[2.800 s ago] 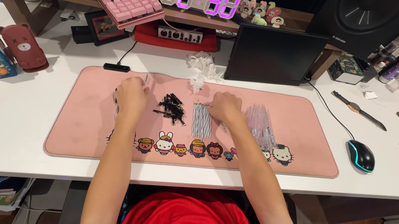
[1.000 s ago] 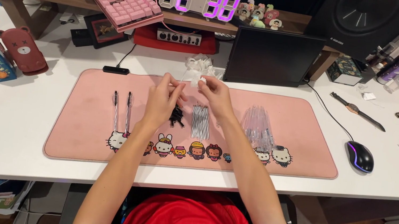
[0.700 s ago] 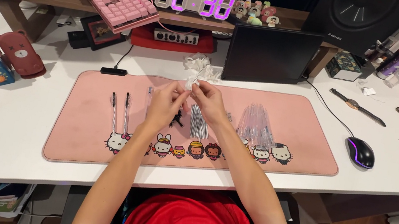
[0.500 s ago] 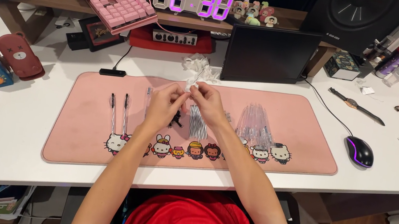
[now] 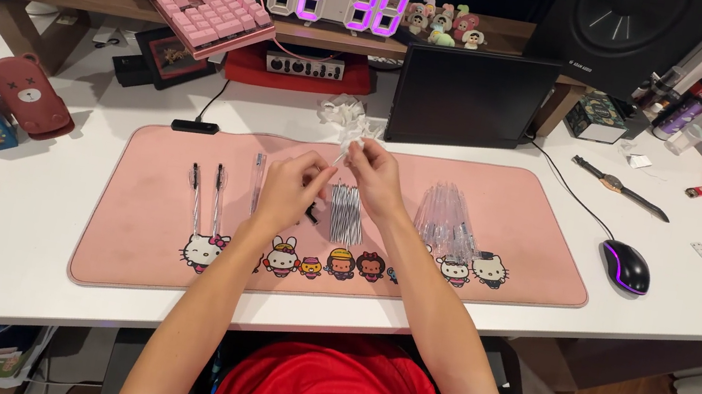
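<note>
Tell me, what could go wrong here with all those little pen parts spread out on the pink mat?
Both hands, left hand and right hand, are raised over the pink mat, seemingly pinching a thin clear part; it might slip and drop. The row of thin refills lies loose right beneath the hands, so a lowered wrist could scatter it. The pile of clear tubes beside the right forearm could roll if nudged.

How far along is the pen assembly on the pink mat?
Three finished pens lie in a row on the left of the mat. The left hand and right hand are raised together over the mat, apparently holding one more between them; the piece itself is too small to make out. A bunch of refills and a pile of clear barrels remain, so most is left.
</note>
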